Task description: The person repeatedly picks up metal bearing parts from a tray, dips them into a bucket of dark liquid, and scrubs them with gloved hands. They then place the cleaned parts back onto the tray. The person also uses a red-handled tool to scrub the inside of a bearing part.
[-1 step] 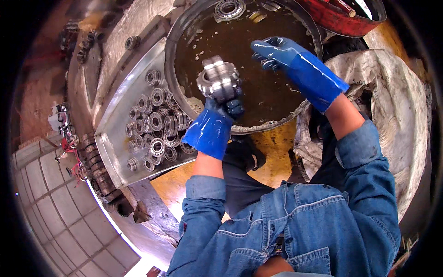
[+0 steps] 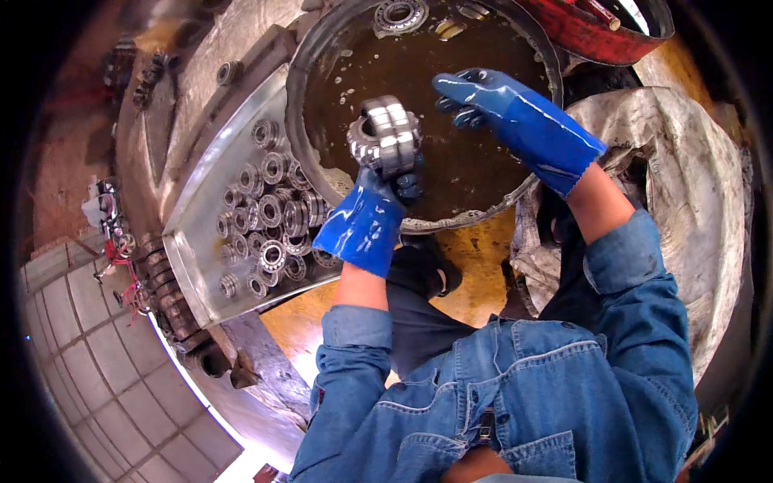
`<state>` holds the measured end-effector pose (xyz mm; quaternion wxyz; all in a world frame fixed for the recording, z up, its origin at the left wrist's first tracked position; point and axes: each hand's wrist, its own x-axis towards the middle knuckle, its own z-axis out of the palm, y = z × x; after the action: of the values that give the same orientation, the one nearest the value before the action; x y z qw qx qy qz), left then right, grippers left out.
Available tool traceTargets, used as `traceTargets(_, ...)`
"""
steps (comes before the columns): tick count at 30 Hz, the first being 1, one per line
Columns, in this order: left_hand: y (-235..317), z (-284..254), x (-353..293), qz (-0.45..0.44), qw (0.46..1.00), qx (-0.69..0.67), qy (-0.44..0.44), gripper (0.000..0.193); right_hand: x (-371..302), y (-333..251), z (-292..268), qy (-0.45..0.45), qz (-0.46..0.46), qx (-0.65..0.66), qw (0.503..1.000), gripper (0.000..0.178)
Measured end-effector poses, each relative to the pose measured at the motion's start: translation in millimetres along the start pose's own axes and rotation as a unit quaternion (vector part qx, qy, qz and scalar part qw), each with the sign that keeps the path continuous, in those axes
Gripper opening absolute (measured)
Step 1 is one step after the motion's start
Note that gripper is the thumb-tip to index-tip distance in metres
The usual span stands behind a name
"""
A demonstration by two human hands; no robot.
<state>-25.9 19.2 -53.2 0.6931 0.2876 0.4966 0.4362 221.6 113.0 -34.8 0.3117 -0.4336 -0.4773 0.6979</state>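
My left hand (image 2: pixel 372 197), in a blue rubber glove, grips a large steel roller bearing (image 2: pixel 385 138) over the near left part of a round tub (image 2: pixel 475 219) of brown liquid. One ring of the bearing sits tilted crosswise to the other, with rows of rollers showing. My right hand (image 2: pixel 477 95), gloved the same way, hovers over the tub to the right of the bearing, not touching it. Its fingers are loosely bent and apart, with nothing seen in them. At the tub's far side lie another large bearing (image 2: pixel 398 14) and a smaller brassy one (image 2: pixel 449 30), partly in the liquid.
Left of the tub, a metal tray (image 2: pixel 189 270) holds a heap of several bearings (image 2: pixel 272 213). A single bearing (image 2: pixel 229 73) rests on the ledge beyond it. A red container (image 2: pixel 620 40) stands at the far right, and a dirty pale sack (image 2: pixel 668 185) lies nearer.
The ring of the bearing in my left hand has turned and now shows its smooth outer face more. My right hand has shifted slightly left.
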Motion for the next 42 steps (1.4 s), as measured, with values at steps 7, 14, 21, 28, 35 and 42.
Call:
traceTargets(7,-8.6,-0.7,-22.0,0.192,0.773,0.604,0.029,0.026,-35.5,-13.4,32.1,-0.014,0.076,0.065,0.995,0.037)
traceTargets(14,-17.4,-6.9,-20.4,0.22,0.713,0.66,0.092,0.024,-14.2,35.2,24.5,-0.012,0.106,0.061,0.992,0.051)
traceTargets(21,12.1,15.1,-18.0,-0.049,0.932,0.264,0.244,0.041,0.7,48.4,22.3,0.011,0.13,0.071,0.989,0.039)
traceTargets(28,1.9,1.2,-5.8,0.039,0.895,0.354,0.267,0.035,-4.9,39.8,26.6,-0.057,0.065,0.05,0.995,0.047)
traceTargets(35,1.5,4.0,-6.8,0.095,0.844,0.449,0.276,0.042,-1.9,61.3,60.6,0.01,0.131,-0.027,0.991,0.038)
traceTargets(42,0.6,18.3,-16.4,0.103,0.888,0.363,0.263,0.031,12.9,67.1,64.4,0.044,0.154,-0.267,0.95,0.045)
